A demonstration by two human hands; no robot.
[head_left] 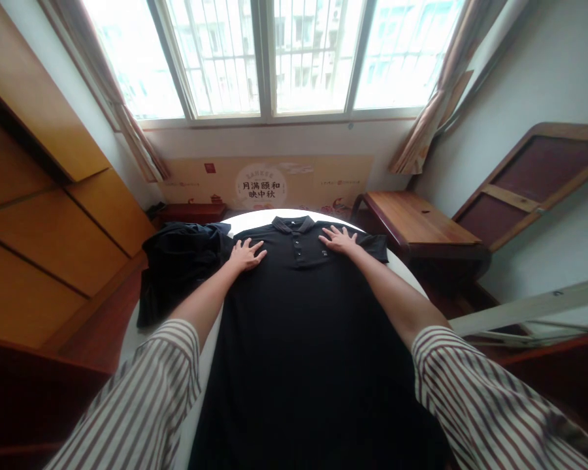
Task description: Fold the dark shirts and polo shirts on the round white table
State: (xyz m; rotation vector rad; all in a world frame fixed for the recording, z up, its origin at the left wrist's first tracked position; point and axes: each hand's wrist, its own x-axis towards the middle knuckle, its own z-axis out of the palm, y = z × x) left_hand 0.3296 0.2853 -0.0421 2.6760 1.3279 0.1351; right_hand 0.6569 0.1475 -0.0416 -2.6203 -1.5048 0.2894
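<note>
Striped sleeves: nearest the camera, at both lower corners; white with dark stripes, worn on the person's arms.
Black shirt: short-sleeved, laid out on the bench, collar end away from the person; its body runs toward the camera between the arms and out of the bottom edge of view.
Collar: at the far end, buttoned placket below it, pale label inside the neck.
Left hand: open, palm down, fingers spread, resting on the shirt near its left shoulder as viewed.
Right hand: open, palm down, fingers spread, on the opposite shoulder area, just above a small pale chest mark too small to read.
Dark cloth pile: bunched on the bench, just beside the left hand; number of pieces cannot be told.
Bench surface: white, rounded far edge showing beyond the collar.
Window: bright, barred, across the far wall; printed panel below.
Left side: wooden cabinets.
Right side: wooden side table, well apart from the shirt.
</note>
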